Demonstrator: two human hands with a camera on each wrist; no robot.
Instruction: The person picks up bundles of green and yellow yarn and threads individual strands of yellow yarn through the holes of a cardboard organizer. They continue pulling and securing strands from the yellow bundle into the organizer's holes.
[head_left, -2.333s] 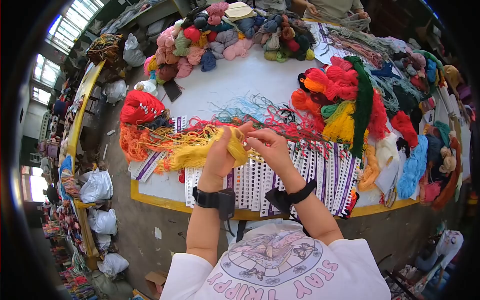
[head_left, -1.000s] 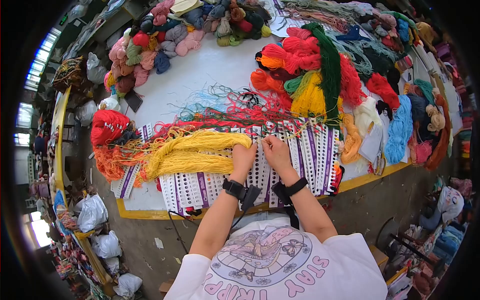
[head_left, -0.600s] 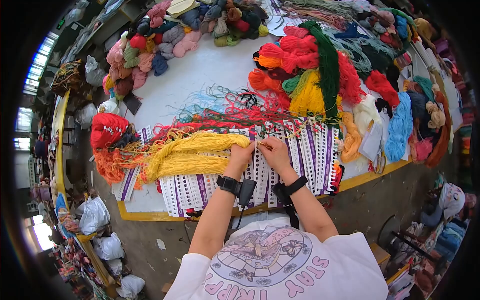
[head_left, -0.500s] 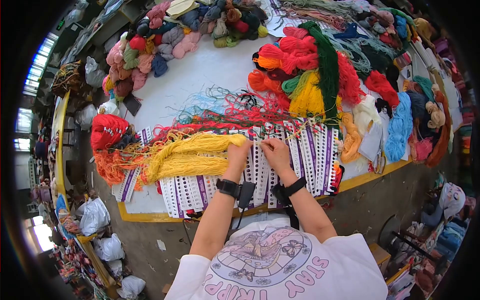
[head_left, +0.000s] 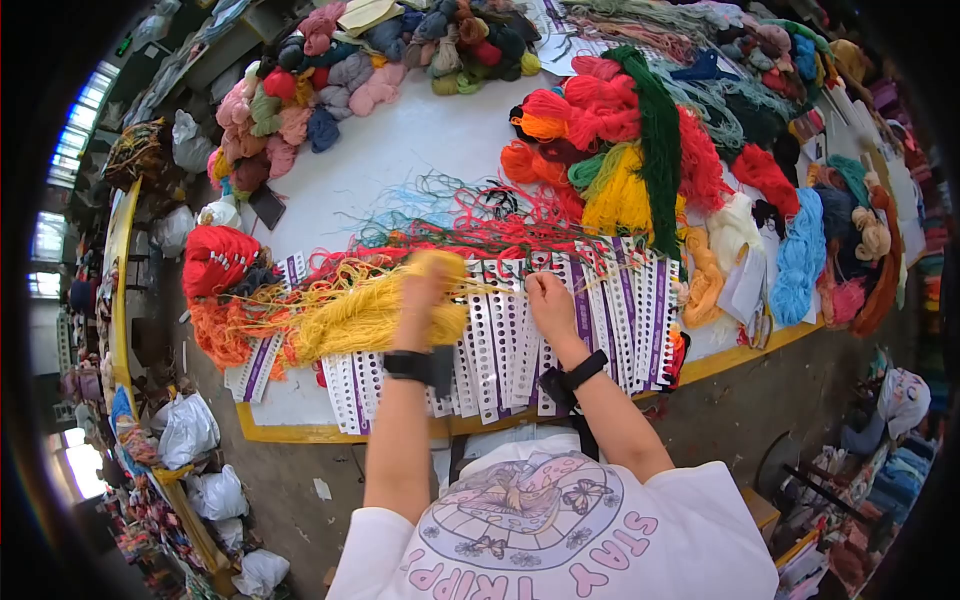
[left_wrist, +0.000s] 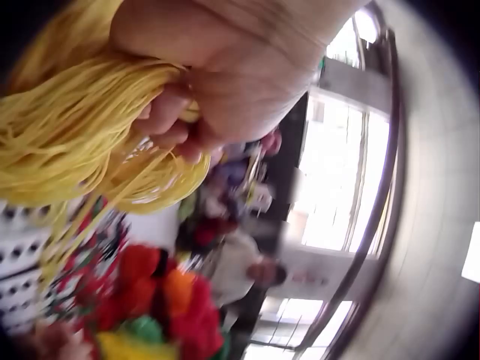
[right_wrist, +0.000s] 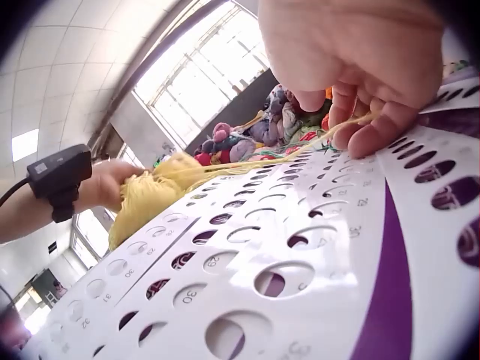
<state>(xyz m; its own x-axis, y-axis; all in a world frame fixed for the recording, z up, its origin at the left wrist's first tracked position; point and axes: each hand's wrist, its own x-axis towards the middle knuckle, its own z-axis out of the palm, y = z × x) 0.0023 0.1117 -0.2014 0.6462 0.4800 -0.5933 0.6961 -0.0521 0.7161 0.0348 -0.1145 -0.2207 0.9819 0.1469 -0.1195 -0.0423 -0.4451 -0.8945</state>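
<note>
Yellow yarn (head_left: 350, 318), left fingers (left_wrist: 166, 114) curled round it, right fingers (right_wrist: 369, 138) pinching strands (right_wrist: 327, 136)

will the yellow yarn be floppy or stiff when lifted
The yellow yarn will probably be floppy: its loops droop around the left hand. It may tug or snag, since thin strands run from it to the right hand. It seems unlikely to roll, being loose and spread out.

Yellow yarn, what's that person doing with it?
The person's left hand grips a big bundle of yellow yarn. The right hand pinches a few yellow strands that stretch across from the bundle. Underneath are white cards with rows of holes. A red bundle sits off to the left.
</note>
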